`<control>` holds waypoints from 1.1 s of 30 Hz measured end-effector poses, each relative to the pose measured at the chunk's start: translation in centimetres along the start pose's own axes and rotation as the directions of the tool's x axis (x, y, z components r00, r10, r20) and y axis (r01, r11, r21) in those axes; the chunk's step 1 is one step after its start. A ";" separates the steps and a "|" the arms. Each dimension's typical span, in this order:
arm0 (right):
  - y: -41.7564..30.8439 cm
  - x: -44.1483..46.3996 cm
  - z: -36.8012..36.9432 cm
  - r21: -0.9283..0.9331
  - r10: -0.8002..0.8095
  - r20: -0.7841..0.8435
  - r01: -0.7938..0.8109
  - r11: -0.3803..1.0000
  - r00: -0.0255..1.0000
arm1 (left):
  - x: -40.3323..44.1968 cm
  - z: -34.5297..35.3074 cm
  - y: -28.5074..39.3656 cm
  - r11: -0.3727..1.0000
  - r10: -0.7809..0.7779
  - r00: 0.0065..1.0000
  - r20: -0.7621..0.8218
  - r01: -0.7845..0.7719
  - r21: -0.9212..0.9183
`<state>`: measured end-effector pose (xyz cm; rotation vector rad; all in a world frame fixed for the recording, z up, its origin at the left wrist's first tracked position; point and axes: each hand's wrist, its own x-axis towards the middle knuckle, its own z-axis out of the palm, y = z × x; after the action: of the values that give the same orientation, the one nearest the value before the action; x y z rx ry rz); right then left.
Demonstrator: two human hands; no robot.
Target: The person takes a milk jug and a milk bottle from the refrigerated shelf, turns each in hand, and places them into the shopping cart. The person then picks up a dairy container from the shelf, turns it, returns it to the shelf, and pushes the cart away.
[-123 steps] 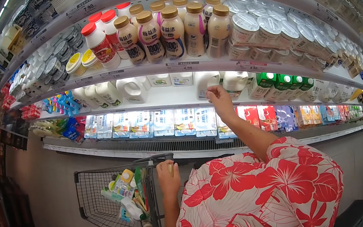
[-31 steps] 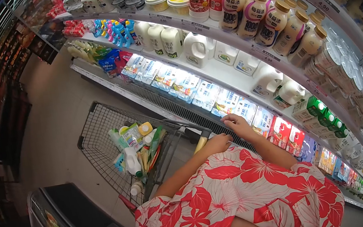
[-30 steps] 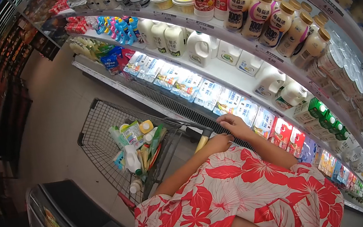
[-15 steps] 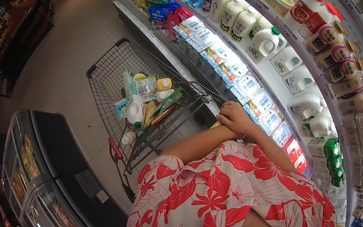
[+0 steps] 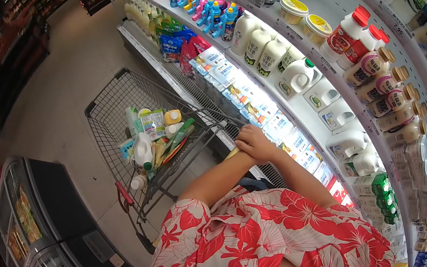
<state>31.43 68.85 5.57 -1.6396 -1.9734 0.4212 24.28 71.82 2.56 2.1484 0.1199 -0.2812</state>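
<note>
My right hand [image 5: 254, 144] is closed over my left wrist, its fingers folded across it. My left forearm [image 5: 217, 176] reaches across in front of me; my left hand is hidden beneath the right one. A small pale-yellow piece [image 5: 233, 153] shows beside the wrist, too little of it to name. Just ahead stands a wire shopping cart [image 5: 106, 88]. In it lie a white jug [image 5: 142, 149], a printed packet [image 5: 153, 124], a yellow container [image 5: 172, 117], a white-capped bottle [image 5: 138, 182] and long green-and-orange packages [image 5: 175, 143].
On my right runs a lit dairy shelf with milk jugs [image 5: 298, 76], red-capped bottles [image 5: 346, 34], stacked white-and-blue packs [image 5: 276, 126] and yellow-lidded tubs [image 5: 294, 9]. A glass-topped display cabinet [image 5: 29, 218] stands on the left. Tiled floor [image 5: 66, 123] lies between them.
The view has shifted, so the cart and cabinet sit lower and further left, and more upper shelf shows. My right hand keeps its hold on the left wrist.
</note>
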 end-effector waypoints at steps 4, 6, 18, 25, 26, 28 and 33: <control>1.7 1.3 0.1 0.115 -0.078 -0.047 0.083 0.990 0.996 | -1.0 -1.3 -1.1 0.999 0.029 1.000 0.013 -0.029 0.032; 1.9 2.0 -0.2 0.190 -0.082 -0.038 0.088 0.978 0.996 | -1.2 -2.0 -1.8 0.998 0.036 0.999 0.011 -0.037 0.042; 18.5 7.0 -9.1 0.797 0.693 -0.445 -0.103 0.596 0.567 | 14.4 -13.3 -3.7 0.989 0.035 0.697 -0.716 -0.126 -0.075; 26.6 12.8 -8.6 0.714 0.686 -0.524 -0.179 0.677 0.504 | 21.7 -20.5 -7.1 0.854 -0.262 0.653 -0.711 -0.186 -0.485; 26.2 13.0 -9.1 0.781 0.705 -0.477 -0.114 0.614 0.525 | 21.2 -20.7 -6.2 0.858 -0.272 0.650 -0.710 -0.171 -0.485; 25.9 13.6 -9.4 0.796 0.691 -0.486 -0.056 0.603 0.535 | 21.0 -20.3 -5.8 0.866 -0.245 0.661 -0.710 -0.180 -0.467; 23.7 13.0 -8.9 0.788 0.770 -0.444 -0.210 0.579 0.458 | 20.1 -18.8 -5.9 0.799 -0.291 0.609 -0.738 -0.271 -0.537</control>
<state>54.08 85.72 2.27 -1.5333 -0.4965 0.4475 45.51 90.27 2.92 1.4481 0.6575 0.6912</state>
